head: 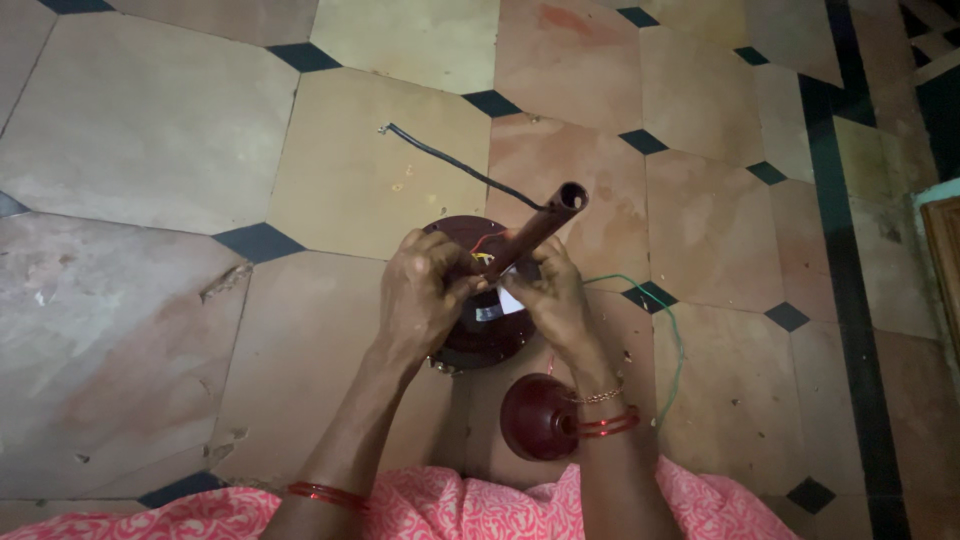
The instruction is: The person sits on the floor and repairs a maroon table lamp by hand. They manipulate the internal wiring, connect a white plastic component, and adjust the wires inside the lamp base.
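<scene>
**Both hands on brown rod over round maroon motor body, tiled floor**

Centre of frame: left hand (425, 295) and right hand (553, 298) meet at the lower end of a brown hollow rod (535, 228). Rod is tilted, open end pointing to upper right, lower end down between the two hands. Left fingers curled tight, pinching at the rod base where red and yellow wires (483, 250) show. Right fingers bent and closed around the rod's lower part from the other side. Both thumbs close together at the joint.

Under the hands: dark maroon round motor body (485, 335) sitting on the floor, mostly hidden by hands; a white label patch (510, 300) is visible on it, between the hands.

Lower centre, just below the right wrist: maroon cup-shaped cover (535, 418) lying on the floor, near the motor body, touching or not, cannot tell.

Black wire (450, 160) runs from the rod area to upper left, bare tip at its far end. Green wire (665, 320) loops out to the right of the right hand and down.

Red bangles (608, 424) plus a gold one on right wrist, red bangles on left forearm. Pink patterned cloth (450, 510) along bottom edge. Floor of beige and pink octagonal tiles (150, 120) with small dark squares; worn patches at left.
</scene>
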